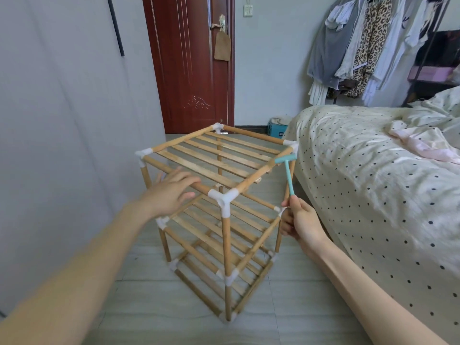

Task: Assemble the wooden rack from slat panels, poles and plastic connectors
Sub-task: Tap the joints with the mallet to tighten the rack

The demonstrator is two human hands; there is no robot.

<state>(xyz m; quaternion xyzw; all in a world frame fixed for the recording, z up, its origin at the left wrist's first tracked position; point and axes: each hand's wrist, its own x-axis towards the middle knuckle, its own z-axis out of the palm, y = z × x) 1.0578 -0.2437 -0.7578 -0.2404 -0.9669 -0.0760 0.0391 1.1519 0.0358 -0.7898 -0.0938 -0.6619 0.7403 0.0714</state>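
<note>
1. The left hand [171,192] is laid palm down on the near top pole [174,176] of the wooden rack [219,210], with its fingers nearly straight across the pole and the thumb stretched toward the white corner connector [223,199] at its 3 o'clock.
2. A small teal plastic hammer [287,171] is pinched by the right hand [300,221] at the bottom of its handle, the fingers being curled round it; the hammer head is seen at the 12 o'clock end, close to the right top pole [263,171], though contact cannot be made out.
3. The rack is stood upright on the floor at the middle of the view, with three slatted tiers joined by poles and white connectors.
4. The lowest tier is partly hidden behind the poles and slats above it, and both forearms are cut off by the lower edge.
5. A pale grey tiled floor [154,317] is seen under the rack.
6. A bed [373,185] with a dotted cream cover is found at 3 o'clock, a dark red door [189,63] at 12 o'clock, hanging clothes [368,46] at 1 o'clock, and a grey wall [62,95] at 9 o'clock.
</note>
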